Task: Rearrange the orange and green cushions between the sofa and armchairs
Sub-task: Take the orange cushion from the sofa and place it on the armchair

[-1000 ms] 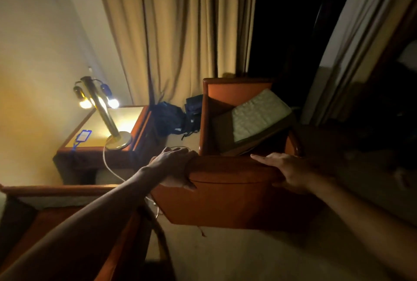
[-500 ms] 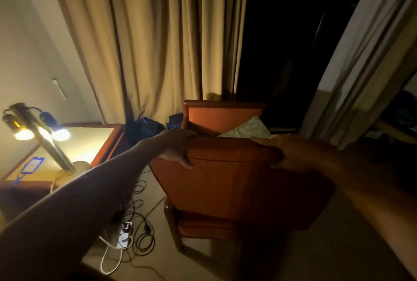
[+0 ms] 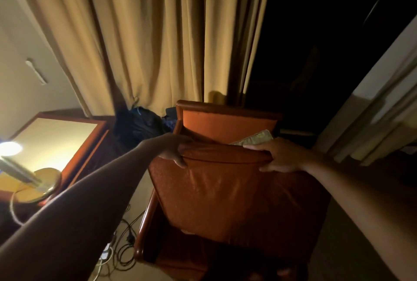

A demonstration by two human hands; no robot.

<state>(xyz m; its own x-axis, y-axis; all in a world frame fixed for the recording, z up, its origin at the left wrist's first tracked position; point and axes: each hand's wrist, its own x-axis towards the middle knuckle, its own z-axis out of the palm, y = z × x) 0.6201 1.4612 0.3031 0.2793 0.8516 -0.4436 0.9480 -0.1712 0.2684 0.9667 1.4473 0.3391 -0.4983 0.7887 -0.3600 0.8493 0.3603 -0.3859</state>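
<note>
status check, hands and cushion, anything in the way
Left hand and right hand grip orange cushion by top edge. Held over armchair. Green cushion already there.

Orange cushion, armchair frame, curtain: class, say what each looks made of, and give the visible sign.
Orange cushion: woven fabric, probably; fine grain with slight sheen.
Armchair frame: polished wood, apparently; smooth reddish-brown rail with glossy highlights.
Curtain: soft matte cloth; it hangs in long folds.
</note>
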